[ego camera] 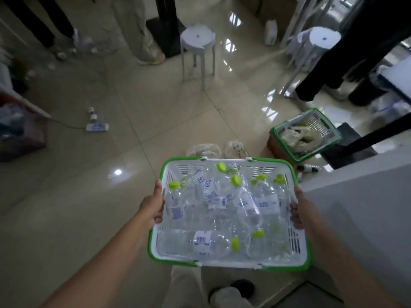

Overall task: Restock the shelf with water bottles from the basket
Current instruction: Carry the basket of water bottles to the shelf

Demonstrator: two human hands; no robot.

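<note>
While left hand (153, 205) and right hand (299, 211) carry the basket (229, 264) of bottles (211, 241), gripping 2 edges, it needs setting down next.

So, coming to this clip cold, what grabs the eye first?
The white basket with a green rim sits at lower centre, gripped on its two sides by the left hand and the right hand and held above the tiled floor. It is full of clear water bottles with lime-green caps, lying jumbled. After that come a second green-rimmed basket low at the right and a white stool at top centre.
</note>
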